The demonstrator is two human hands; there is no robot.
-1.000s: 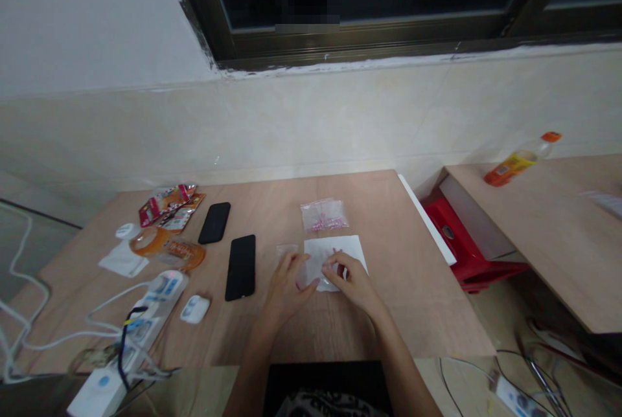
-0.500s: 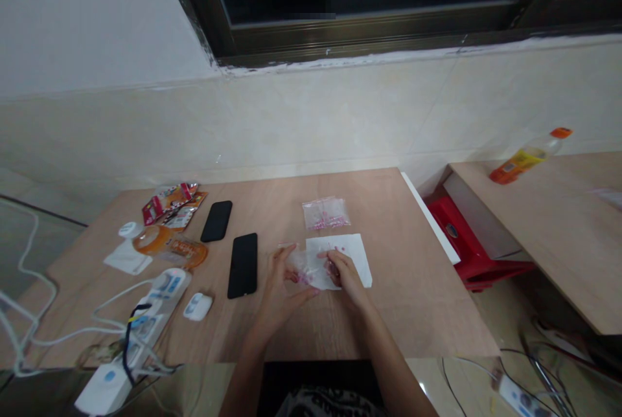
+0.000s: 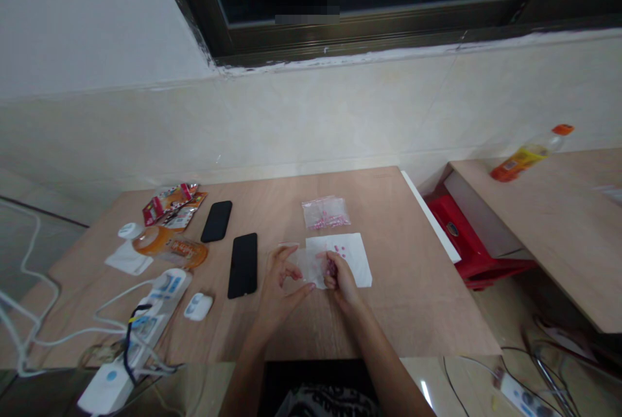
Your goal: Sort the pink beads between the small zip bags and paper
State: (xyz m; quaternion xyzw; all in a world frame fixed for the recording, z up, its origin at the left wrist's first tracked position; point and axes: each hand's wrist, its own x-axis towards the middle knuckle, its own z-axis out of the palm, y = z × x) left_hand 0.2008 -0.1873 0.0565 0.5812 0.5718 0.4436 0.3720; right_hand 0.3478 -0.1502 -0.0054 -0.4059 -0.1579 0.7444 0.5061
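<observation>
My left hand [image 3: 280, 281] and my right hand [image 3: 340, 281] meet over a wooden table [image 3: 389, 313], both pinching a small clear plastic bag [image 3: 307, 267] that holds pink beads. Under the bag and my right hand lies a white sheet of paper [image 3: 352, 256] with a few loose pink beads [image 3: 340, 250] on it. A second clear bag of pink beads [image 3: 325, 212] rests on the table just beyond the paper.
Two black phones [image 3: 243, 264] [image 3: 216, 221] lie left of my hands. Further left are a white earbud case [image 3: 198, 306], a power strip with cables [image 3: 146, 320], an orange bottle on its side [image 3: 168, 245] and snack wrappers [image 3: 170, 202]. A red stool [image 3: 461, 242] stands right of the table.
My hands have drawn closer together and lifted the small bag off the paper; my right hand has curled over it. The view has shifted slightly.
</observation>
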